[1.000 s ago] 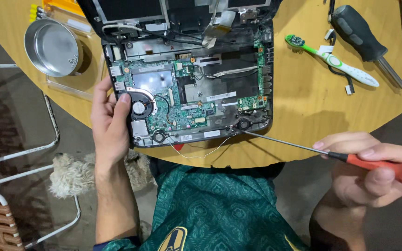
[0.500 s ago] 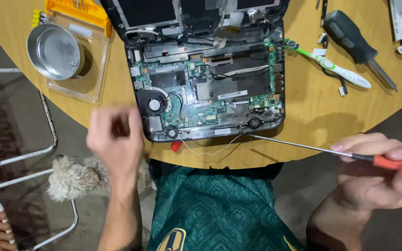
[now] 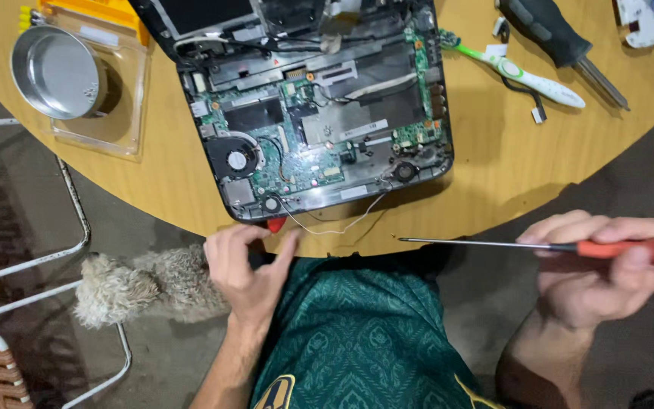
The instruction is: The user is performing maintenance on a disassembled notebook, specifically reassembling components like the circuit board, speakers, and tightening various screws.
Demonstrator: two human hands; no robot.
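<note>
The opened laptop [image 3: 319, 113] lies circuit-side up on the round counter [image 3: 493, 189]. Just below its near edge, the left hand [image 3: 247, 265] pinches a small red piece [image 3: 275, 225] in narrow fingers. Right of the laptop, the right hand [image 3: 599, 265] grips a red-handled screwdriver [image 3: 554, 246].

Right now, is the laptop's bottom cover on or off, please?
Off: the laptop lies on the table with its circuit board and fan exposed.
</note>
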